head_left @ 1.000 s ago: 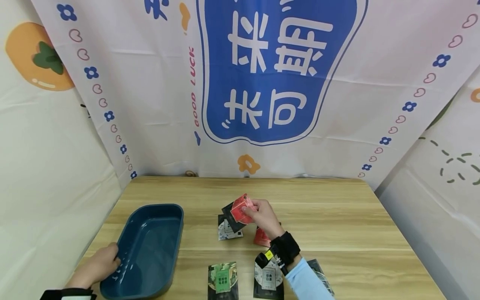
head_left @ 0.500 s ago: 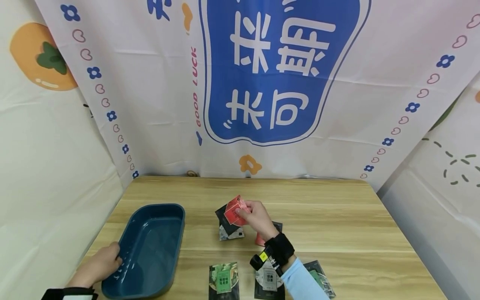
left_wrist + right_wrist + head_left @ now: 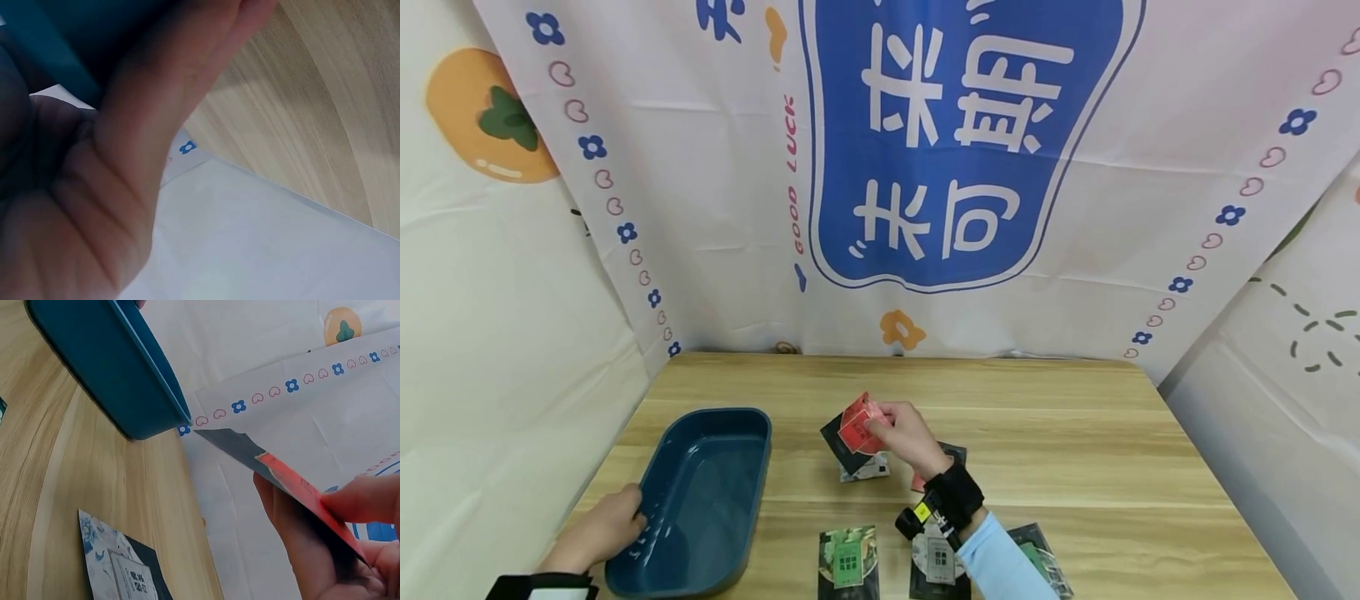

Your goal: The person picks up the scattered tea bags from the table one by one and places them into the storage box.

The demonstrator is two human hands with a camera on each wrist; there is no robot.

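Observation:
My right hand [image 3: 904, 432] pinches a flat red-and-black packet [image 3: 854, 433] between thumb and fingers, held above the table. In the right wrist view the packet [image 3: 281, 481] shows edge-on, thumb on its red face and fingers beneath. Under it in the head view lies a black-and-white packet [image 3: 867, 468], partly hidden. A second red-and-black packet [image 3: 957, 452] lies behind my right wrist, mostly covered. My left hand [image 3: 607, 528] grips the left rim of a dark teal rectangular tray [image 3: 758, 467]; the left wrist view shows the thumb side close to the tray wall [image 3: 56, 50].
Toward the front of the wooden table [image 3: 1045, 408] lie a green-and-black packet [image 3: 847, 562], a grey-and-black packet [image 3: 940, 567] partly under the right forearm, and a tilted dark packet with green [image 3: 1041, 557]. A printed white cloth [image 3: 730, 250] hangs behind the table's back edge.
My right hand has moved left with the red-and-black packet, which now covers more of the black-and-white one. The left hand keeps its grip on the tray.

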